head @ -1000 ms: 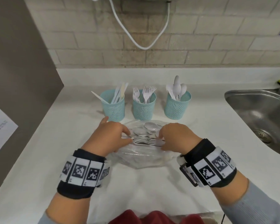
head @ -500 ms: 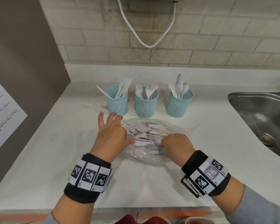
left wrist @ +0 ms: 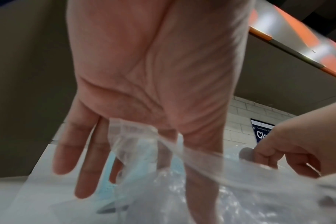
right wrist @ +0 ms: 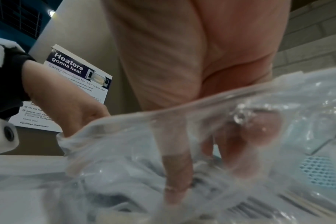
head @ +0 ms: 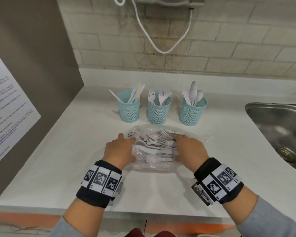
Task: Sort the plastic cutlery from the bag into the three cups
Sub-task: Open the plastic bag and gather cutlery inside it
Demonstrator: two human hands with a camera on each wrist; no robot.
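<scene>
A clear plastic bag [head: 154, 165] of white cutlery [head: 154, 144] lies on the white counter [head: 75, 151], just in front of three teal mesh cups. The left cup [head: 129, 110] holds knives, the middle cup [head: 158, 112] forks, the right cup [head: 192, 112] spoons. My left hand [head: 126, 146] pinches the bag's left rim between thumb and forefinger, its other fingers [left wrist: 73, 151] straight. My right hand [head: 179, 147] grips the right rim with curled fingers [right wrist: 259, 133] seen through the plastic. The bag's mouth [left wrist: 182, 151] is stretched between both hands.
A steel sink [head: 280, 127] is set into the counter at the right. A brown panel with a printed notice [head: 7, 117] walls off the left side. A white cable [head: 161, 48] hangs on the brick wall behind the cups. The counter's front edge [head: 143, 212] runs near my wrists.
My hands have moved apart to the bag's two sides, spreading its mouth wider. The left fingers, splayed half a second ago, now close on the rim.
</scene>
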